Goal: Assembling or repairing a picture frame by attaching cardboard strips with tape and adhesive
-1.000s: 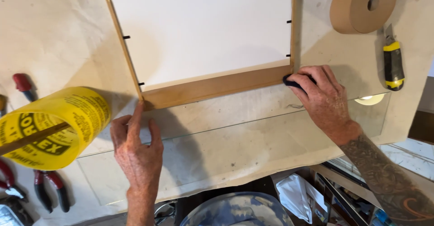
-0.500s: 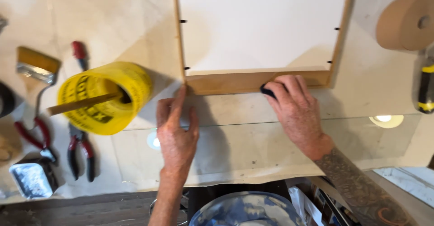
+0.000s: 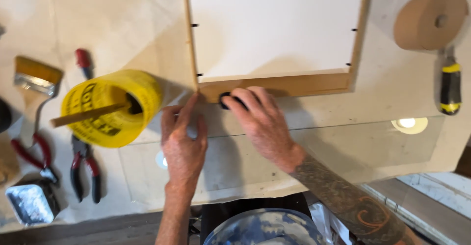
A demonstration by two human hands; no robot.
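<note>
A wooden frame [image 3: 294, 84] with a white backing board [image 3: 274, 26] lies face down on a paper-covered table. My right hand [image 3: 262, 122] presses a small black object [image 3: 226, 99] against the frame's near rail, close to its left corner. Beside it, my left hand [image 3: 184, 142] rests flat on the table, its fingertips touching that same corner. A sheet of clear glass [image 3: 343, 142] lies on the table under both hands.
Left of the frame lies a yellow tape roll [image 3: 110, 107] with a stick through it, then red-handled pliers [image 3: 81, 171], a paintbrush [image 3: 34, 78] and a small foil tray [image 3: 29, 203]. At the right are a brown paper tape roll [image 3: 429, 19] and a yellow-black knife [image 3: 450, 85]. A bucket [image 3: 262, 228] stands below the table's edge.
My right hand has slid the black object leftward along the frame's near rail, from its right corner to near the left corner. My left hand stays at that corner. The camera has panned left.
</note>
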